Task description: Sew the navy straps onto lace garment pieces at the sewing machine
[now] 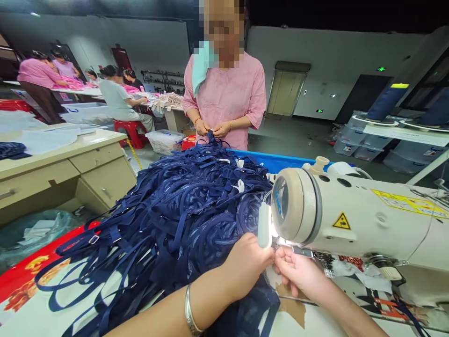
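Workshop worktop (pixel 315 323): my left hand (pixel 247 262) and right hand (pixel 298 271) pinch navy fabric (pixel 175 220) at the sewing machine (pixel 351 220); best fed flat, fingers clear.

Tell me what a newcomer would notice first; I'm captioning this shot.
A big heap of navy straps fills the middle of the table. At right stands a cream sewing machine, with the left hand and right hand working under its lit head. Behind the heap, a person in pink handles straps.
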`<action>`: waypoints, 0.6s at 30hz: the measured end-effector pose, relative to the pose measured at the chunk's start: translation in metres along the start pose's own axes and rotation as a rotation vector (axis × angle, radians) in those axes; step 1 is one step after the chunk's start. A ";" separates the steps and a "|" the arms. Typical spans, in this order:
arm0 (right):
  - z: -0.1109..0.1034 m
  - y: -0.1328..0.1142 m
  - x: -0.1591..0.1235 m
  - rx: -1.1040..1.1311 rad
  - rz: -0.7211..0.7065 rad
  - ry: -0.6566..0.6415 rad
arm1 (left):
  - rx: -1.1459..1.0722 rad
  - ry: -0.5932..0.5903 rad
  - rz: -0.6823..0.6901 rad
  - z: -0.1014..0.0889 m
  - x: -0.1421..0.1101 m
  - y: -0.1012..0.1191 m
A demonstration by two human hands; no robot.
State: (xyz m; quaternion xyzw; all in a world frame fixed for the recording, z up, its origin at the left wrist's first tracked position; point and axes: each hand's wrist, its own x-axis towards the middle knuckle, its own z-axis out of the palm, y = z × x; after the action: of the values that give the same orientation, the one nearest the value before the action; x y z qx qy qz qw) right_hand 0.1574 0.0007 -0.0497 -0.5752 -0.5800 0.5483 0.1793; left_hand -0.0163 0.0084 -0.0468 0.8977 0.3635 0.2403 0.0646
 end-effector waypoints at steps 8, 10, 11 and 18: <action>0.000 -0.005 -0.001 -0.054 -0.004 0.035 | -0.057 0.003 0.009 0.004 0.000 -0.002; 0.002 -0.002 0.000 -0.052 -0.014 0.048 | 0.016 0.009 -0.034 0.006 0.001 -0.002; 0.004 -0.001 0.001 -0.047 -0.018 0.063 | 0.048 0.013 -0.053 0.007 0.001 -0.002; 0.009 0.008 0.010 -0.083 -0.229 0.209 | 0.093 -0.017 -0.022 0.006 0.000 -0.002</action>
State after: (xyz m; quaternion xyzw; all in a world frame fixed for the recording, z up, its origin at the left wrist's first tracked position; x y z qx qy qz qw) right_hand 0.1511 0.0034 -0.0632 -0.5662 -0.6420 0.4371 0.2761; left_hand -0.0150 0.0106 -0.0525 0.8976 0.3836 0.2151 0.0287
